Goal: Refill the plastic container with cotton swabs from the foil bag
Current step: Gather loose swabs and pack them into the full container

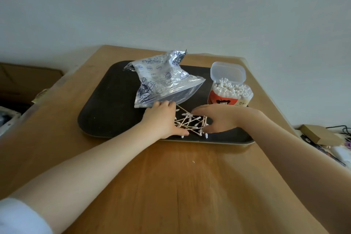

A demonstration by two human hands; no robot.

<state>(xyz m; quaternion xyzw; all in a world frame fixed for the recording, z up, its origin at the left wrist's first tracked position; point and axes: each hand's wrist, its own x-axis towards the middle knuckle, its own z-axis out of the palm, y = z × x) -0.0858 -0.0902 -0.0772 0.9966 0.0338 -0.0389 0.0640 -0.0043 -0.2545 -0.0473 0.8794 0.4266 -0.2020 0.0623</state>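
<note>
A loose heap of cotton swabs lies crisscrossed on the near part of a dark tray, close to the tray's front rim; a couple of swabs sit right at that rim. The left hand rests on the tray at the heap's left side, fingers fairly straight and spread, fingertips reaching toward the mouth of the bag, thumb lying along the front of the heap; its grip is open, pressing against the swabs rather than holding any. The right hand cups the heap from the right with fingers bent around a bundle of swabs; whether the grip has actually closed on them cannot be told.

Just behind the left hand, the crumpled foil bag lies on the tray with its open mouth facing the heap. To the right, at the tray's far right corner, stands the plastic container, lid flipped up at the back, packed with upright swabs whose white tips show at the top. A strip of bare tray separates bag and container.

The tray sits on a wooden counter, with a broad stretch of bare wood between its front rim and the person. One stray swab lies there. A cardboard box sits beyond the counter's right edge.
</note>
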